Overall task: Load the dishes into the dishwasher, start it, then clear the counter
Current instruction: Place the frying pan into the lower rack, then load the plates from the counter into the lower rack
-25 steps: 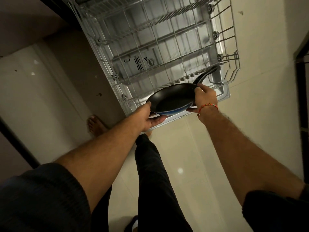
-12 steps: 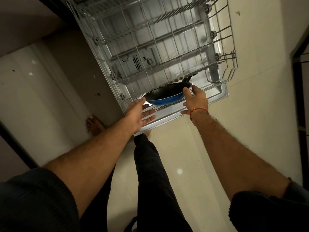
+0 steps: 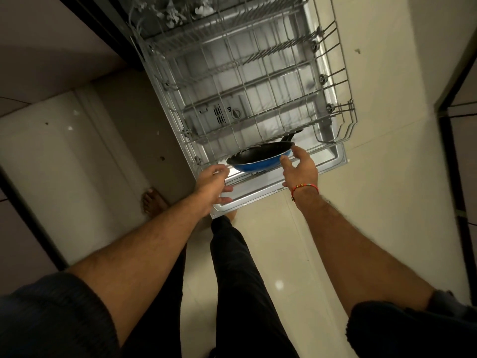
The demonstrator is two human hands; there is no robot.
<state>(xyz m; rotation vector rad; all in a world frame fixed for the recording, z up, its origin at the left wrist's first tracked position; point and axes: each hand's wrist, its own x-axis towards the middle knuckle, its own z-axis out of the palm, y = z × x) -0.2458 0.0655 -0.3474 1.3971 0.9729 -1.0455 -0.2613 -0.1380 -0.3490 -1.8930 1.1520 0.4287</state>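
Observation:
A frying pan [image 3: 260, 157], black inside and blue outside, rests tilted in the near end of the pulled-out lower dishwasher rack [image 3: 247, 81]; its black handle points away to the right. My right hand [image 3: 300, 167] is at the pan's right rim, fingers spread, fingertips touching or almost touching it. To the left of the pan, my left hand [image 3: 213, 183] hovers over the front edge of the open dishwasher door [image 3: 258, 196], fingers apart and holding nothing.
The rack is otherwise bare wire; an upper rack [image 3: 175, 11] at the top holds several pale items. My bare foot [image 3: 152, 202] and dark-trousered leg [image 3: 232, 267] stand on cream floor tiles just before the door. Dark frames line the right [image 3: 454, 151] and left.
The pan went from both hands down into the rack's near end. My left hand let go and drew back; my right hand loosened its grip to open fingers at the rim.

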